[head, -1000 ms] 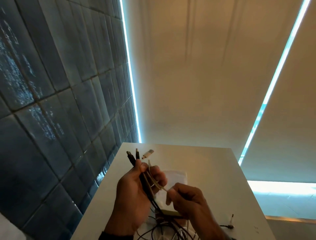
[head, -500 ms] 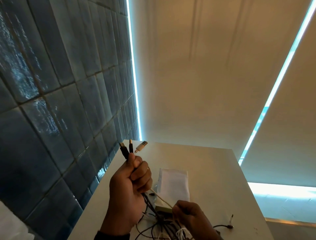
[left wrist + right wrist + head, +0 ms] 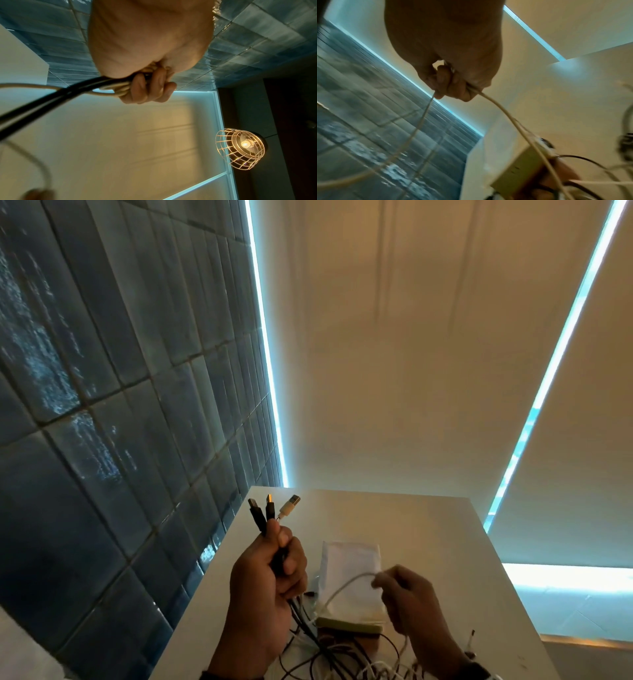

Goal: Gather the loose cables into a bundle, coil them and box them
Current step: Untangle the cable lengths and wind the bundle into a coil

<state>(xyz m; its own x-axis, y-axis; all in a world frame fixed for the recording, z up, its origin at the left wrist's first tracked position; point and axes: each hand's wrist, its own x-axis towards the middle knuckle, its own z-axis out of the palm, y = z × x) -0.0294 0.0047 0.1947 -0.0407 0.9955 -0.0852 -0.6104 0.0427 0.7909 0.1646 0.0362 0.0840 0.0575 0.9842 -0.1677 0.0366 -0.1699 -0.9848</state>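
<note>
While the left hand fists round smooth black and white cables, metal plugs poke above it. Right hand pinches a thin rubbery white cable, arched over the flat pale box between both hands.

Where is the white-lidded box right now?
In the head view the box lies on the white table, lower centre, between the left hand and right hand.

The left hand is gripping a cable bundle, plugs pointing toward twelve o'clock, while at its three o'clock the right hand is pinching a white cable over the box.
</note>
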